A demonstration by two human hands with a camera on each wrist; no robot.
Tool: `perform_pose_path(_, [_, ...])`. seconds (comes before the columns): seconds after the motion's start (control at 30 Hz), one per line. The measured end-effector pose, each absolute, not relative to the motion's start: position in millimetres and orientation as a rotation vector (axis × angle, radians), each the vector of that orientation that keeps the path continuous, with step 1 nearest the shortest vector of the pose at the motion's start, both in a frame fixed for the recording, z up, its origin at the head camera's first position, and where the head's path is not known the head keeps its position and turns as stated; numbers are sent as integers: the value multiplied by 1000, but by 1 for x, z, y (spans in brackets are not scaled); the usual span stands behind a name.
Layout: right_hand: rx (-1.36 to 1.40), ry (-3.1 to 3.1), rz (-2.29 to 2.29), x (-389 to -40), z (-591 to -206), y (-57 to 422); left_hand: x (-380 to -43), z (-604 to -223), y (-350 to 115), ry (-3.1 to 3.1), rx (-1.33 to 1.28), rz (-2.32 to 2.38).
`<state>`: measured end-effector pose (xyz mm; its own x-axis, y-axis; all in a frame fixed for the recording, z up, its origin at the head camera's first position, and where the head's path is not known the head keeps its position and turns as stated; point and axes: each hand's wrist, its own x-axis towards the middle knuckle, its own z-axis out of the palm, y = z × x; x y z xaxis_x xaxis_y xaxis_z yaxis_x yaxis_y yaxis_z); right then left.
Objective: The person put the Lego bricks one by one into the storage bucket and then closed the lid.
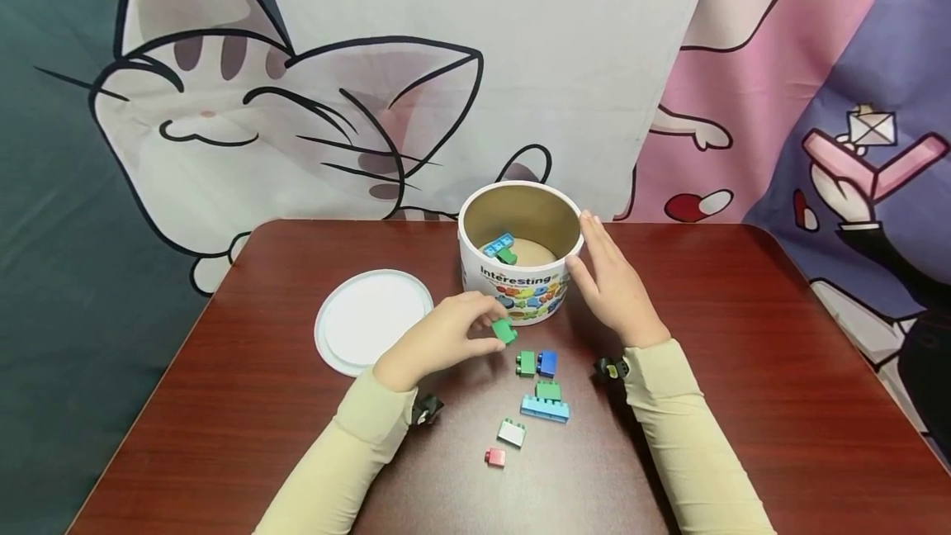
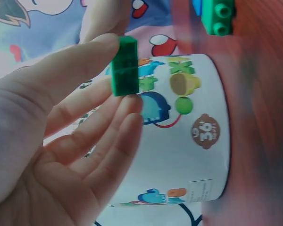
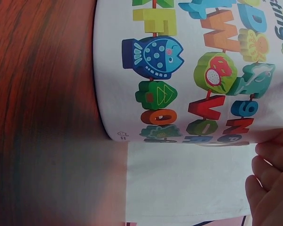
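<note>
A green toy brick (image 1: 503, 330) is pinched between the thumb and fingers of my left hand (image 1: 453, 329), just in front of the round white bucket (image 1: 513, 291). In the left wrist view the same brick stands upright between thumb and fingertips. My right hand (image 1: 617, 287) rests with straight fingers against the bucket's right side. Inside the bucket lie a light blue brick (image 1: 498, 245) and another green brick (image 1: 507, 256). On the table nearby are a green brick (image 1: 526, 363) beside a dark blue brick (image 1: 546, 363), and a further green brick (image 1: 548, 390) touching a long light blue brick (image 1: 545, 409).
A white round lid (image 1: 375, 320) lies left of the bucket. Nearer the front are a white-topped brick (image 1: 511, 433) and a small red brick (image 1: 494, 457). The brown table (image 1: 245, 370) meets a printed cloth (image 1: 579, 40) behind.
</note>
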<state>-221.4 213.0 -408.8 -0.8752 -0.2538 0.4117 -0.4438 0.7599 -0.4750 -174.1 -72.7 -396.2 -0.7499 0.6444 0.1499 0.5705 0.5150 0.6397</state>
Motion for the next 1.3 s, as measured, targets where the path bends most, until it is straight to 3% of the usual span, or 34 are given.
perform_pose_path(0.63, [537,-2634,830,-221,-409,213,-194,-356,-60,2943,1266,1379])
perform_pose_path(1.3, [546,-2625,823,-222,-410,214,-242,-344,-28,3028,895,1097])
